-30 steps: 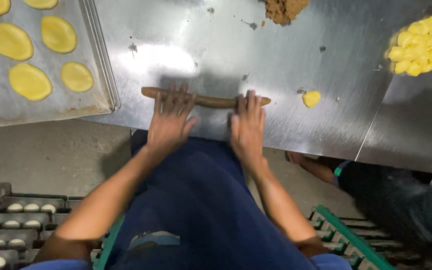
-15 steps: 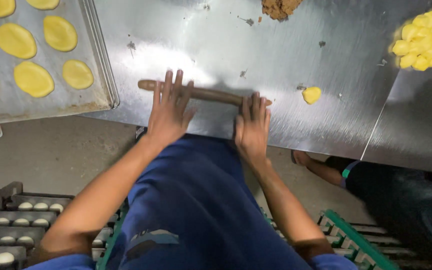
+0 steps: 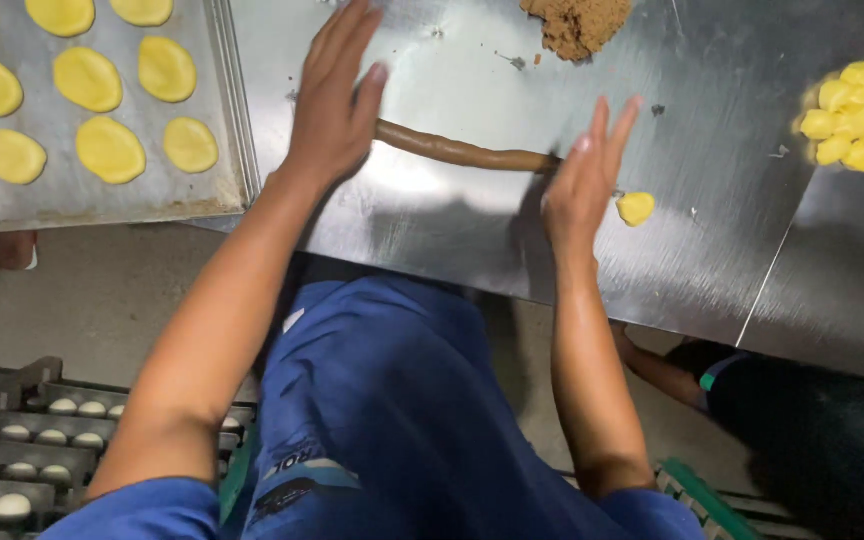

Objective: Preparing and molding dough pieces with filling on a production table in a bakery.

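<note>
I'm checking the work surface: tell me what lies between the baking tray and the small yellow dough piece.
In the head view, the brown dough rope lies between them on the steel table, with the left hand and right hand on it.

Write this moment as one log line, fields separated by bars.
left hand flat on long brown dough rope | right hand flat on rope | steel table

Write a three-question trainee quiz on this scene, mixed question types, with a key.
1. True or false: both hands, left hand and right hand, rest on the brown dough rope.
2. The yellow discs lie on: A) a tray B) the floor C) a plate.
3. What small thing lies on the table just right of the right hand?

Key: 1 true; 2 A; 3 a yellow dough ball.
</note>
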